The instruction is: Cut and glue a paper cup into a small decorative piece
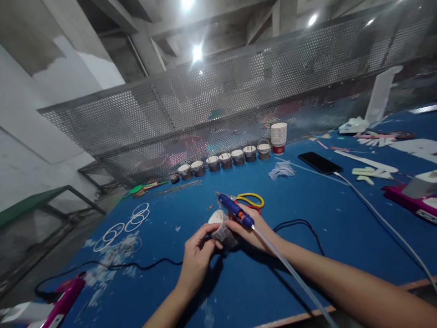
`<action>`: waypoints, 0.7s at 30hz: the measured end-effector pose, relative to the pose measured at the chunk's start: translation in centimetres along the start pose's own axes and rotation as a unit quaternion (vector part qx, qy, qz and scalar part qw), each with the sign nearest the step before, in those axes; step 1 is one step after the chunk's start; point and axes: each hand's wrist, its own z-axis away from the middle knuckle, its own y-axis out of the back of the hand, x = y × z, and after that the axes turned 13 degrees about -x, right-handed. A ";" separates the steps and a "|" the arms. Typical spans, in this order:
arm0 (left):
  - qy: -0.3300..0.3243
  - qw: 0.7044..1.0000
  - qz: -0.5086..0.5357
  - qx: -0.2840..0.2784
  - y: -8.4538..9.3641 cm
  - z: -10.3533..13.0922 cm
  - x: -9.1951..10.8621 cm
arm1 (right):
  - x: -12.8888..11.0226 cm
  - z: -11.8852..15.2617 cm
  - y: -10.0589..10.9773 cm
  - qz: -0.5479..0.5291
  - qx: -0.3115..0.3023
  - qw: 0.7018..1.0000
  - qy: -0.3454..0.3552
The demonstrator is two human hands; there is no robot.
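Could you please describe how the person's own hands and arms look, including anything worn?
The left hand and right hand are ungloved, with no ring visible, though some fingers are partly hidden. The left forearm and right forearm are bare, without sleeve, watch or bracelet in view.

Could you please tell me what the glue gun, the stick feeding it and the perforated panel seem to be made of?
The glue gun: probably moulded plastic, given its smooth, solid-blue body.
The glue stick: likely hot-melt glue, judging by its translucent, whitish look.
The perforated panel: apparently sheet metal, grey and slightly shiny, with rows of small holes; any coating is unclear.
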 end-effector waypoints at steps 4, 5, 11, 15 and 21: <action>0.035 0.997 0.069 0.026 0.0 -0.5 -0.2 | 0.4 -0.2 0.0 -0.106 0.042 0.992 -0.059; 0.041 0.995 0.081 0.035 0.0 -0.7 -0.2 | 0.5 -0.3 0.0 -0.120 0.055 0.989 -0.072; 0.063 0.989 0.125 0.054 -0.6 -1.5 -0.3 | 0.9 -0.8 -0.1 -0.150 0.087 0.977 -0.124; 0.079 0.991 0.106 0.031 -0.7 -1.4 -0.4 | -0.4 -0.5 0.6 -0.153 0.102 0.971 -0.151; 0.074 0.993 0.088 0.009 -0.8 -1.2 -0.2 | -3.5 3.6 2.4 -0.096 0.017 0.971 -0.217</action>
